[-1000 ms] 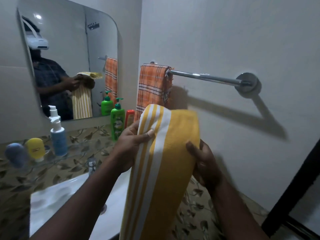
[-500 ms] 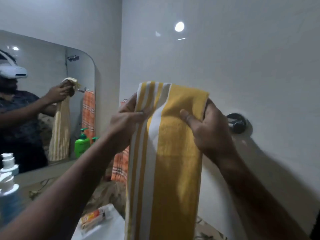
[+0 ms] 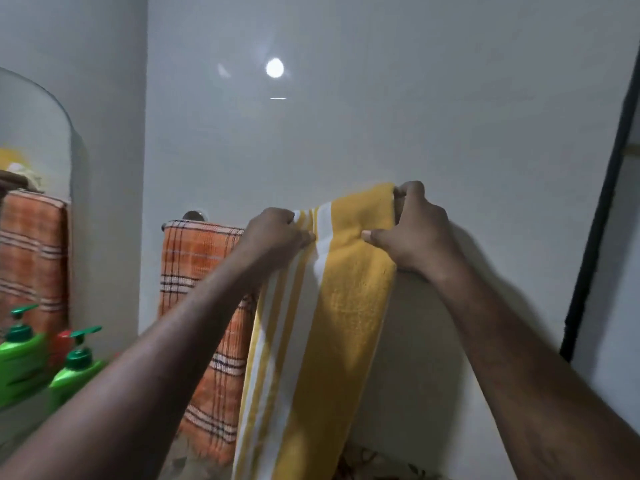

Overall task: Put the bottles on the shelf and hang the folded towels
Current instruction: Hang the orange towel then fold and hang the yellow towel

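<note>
**Left hand (image 3: 277, 233) and right hand (image 3: 412, 233) have the yellow towel (image 3: 322, 323) up at rail height**

Half a second ago I had the towel held out in front of me. Now its top fold lies close against the far wall (image 3: 346, 133), level with the top of the orange towel (image 3: 204, 306) that already hangs just to its left. The rail itself is hidden under cloth and hands, so I cannot tell whether the fold is over it yet. I judge this towel nearly hung, with settling and letting go still to come.

Both arms reach forward and up, the right hand a little higher. The left hand's fingers are curled round the striped edge. The right hand pinches the plain yellow corner, thumb in front, fingers behind.

A green pump bottle (image 3: 74, 372) stands at the near left by the mirror (image 3: 34, 150). The rail's round bracket (image 3: 194, 215) peeks above the orange towel.
</note>
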`<state>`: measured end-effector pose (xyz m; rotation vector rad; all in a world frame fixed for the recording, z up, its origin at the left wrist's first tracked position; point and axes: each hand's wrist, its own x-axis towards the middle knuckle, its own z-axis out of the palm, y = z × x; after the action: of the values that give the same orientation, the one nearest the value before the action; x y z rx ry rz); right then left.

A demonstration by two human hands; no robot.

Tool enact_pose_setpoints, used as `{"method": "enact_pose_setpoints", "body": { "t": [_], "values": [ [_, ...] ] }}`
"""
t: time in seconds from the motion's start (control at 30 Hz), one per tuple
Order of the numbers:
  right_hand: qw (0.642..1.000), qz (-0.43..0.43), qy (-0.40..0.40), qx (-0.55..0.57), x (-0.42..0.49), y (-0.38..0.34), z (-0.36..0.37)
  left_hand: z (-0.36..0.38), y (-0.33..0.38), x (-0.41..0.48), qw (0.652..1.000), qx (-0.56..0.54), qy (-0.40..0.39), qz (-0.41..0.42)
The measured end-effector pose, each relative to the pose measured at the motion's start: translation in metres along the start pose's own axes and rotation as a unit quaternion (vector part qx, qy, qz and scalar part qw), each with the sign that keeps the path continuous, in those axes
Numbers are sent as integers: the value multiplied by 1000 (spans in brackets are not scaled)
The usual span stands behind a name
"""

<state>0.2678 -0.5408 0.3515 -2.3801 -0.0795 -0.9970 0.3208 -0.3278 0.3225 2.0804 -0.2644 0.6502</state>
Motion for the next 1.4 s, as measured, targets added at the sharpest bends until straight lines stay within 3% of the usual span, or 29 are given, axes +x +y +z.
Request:
{"method": "enact_pose_setpoints", "body": {
  "t": [0.37,0.47,0.57,0.63,0.7,0.8,0.87,0.93,1.0,1.07,1.17,1.23,1.3,1.37,1.4],
  "values": [
    [995,15,74,-72,-17,-16,5,-3,-5,0,999,20,-35,15],
    [975,-14,136,-174,-24,-19,6,-4,-1,1,998,48,-47,17],
    [937,-120,170,-280,-27,-19,17,-5,7,6,992,98,-81,4],
    [936,-201,107,-268,-26,-23,23,-8,17,10,984,146,-103,-5],
    [959,-182,-5,-216,-26,-28,24,-11,24,11,980,157,-119,-16],
    [963,-102,-130,-214,-27,-32,17,-10,11,2,993,54,-106,-26],
    [949,-93,-170,-250,-27,-30,14,-2,-10,-16,998,-56,-29,26],
    [938,-90,-183,-280,-25,-28,16,9,-35,-41,975,-166,98,106],
    [935,-92,-176,-293,-22,-26,19,26,-58,-67,941,-270,154,136],
    [935,-93,-171,-296,-20,-25,22,44,-79,-88,936,-327,109,76],
    [940,-102,-162,-281,-21,-21,20,64,-92,-101,913,-404,-47,-43],
    [965,-130,-103,-204,-34,-13,15,63,-87,-102,892,-442,-68,-67],
    [980,-173,75,-70,-63,1,14,56,-77,-100,886,-452,-73,-66],
    [952,-162,254,57,-96,25,23,47,-64,-97,885,-451,-92,-63],
    [945,-111,289,100,-111,38,31,42,-56,-95,881,-459,-99,-61]
  ]
}}
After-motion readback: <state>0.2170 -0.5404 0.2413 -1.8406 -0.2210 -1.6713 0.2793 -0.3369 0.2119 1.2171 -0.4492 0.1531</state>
